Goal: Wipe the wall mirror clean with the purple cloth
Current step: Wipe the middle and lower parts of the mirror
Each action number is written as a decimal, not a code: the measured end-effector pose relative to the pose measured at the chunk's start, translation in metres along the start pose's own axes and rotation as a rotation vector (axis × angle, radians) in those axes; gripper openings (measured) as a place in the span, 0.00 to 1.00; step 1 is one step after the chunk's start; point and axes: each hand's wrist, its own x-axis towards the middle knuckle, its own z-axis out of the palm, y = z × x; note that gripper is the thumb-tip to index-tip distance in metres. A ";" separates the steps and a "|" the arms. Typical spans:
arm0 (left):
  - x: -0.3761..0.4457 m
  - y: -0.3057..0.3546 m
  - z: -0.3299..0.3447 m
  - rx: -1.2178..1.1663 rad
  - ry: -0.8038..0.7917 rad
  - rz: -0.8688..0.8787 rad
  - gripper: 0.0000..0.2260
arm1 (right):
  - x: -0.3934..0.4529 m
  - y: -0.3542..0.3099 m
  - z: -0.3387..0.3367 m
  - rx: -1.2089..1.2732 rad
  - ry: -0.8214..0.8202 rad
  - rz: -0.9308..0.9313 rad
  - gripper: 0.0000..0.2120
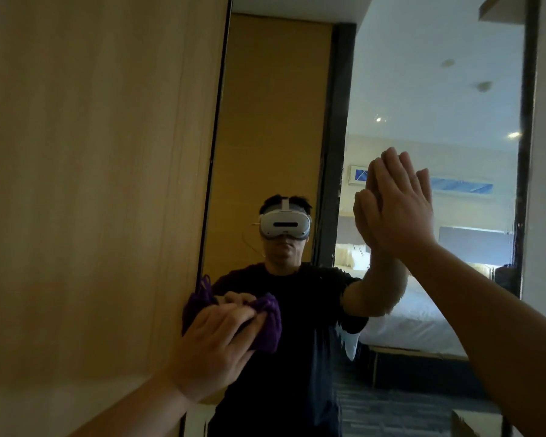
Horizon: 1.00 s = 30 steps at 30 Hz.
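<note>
Wiping under way at the mirror's left edge, most of the glass still to cover.

Head view: the left hand, at about 7 o'clock in the frame, is closed around the bunched purple cloth and presses it against the wall mirror close to the dark left frame beside the wood panel. The cloth sticks out past the knuckles toward 1 o'clock, touching the glass. The right hand, at about 3 o'clock, is spread flat with fingers together, palm on the glass, holding nothing. Faint streaks show near mid-glass, so I judge the job only partly done; the upper and right areas look unwiped.
</note>
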 end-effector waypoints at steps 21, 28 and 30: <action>0.142 -0.030 -0.027 0.134 0.205 -0.138 0.18 | -0.045 0.061 -0.009 -0.109 -0.017 0.170 0.32; 0.330 -0.053 -0.031 0.202 0.260 -0.013 0.16 | -0.047 0.060 -0.007 -0.100 -0.001 0.178 0.31; 0.364 -0.058 -0.032 0.217 0.225 0.006 0.15 | -0.047 0.061 -0.006 -0.093 0.006 0.178 0.30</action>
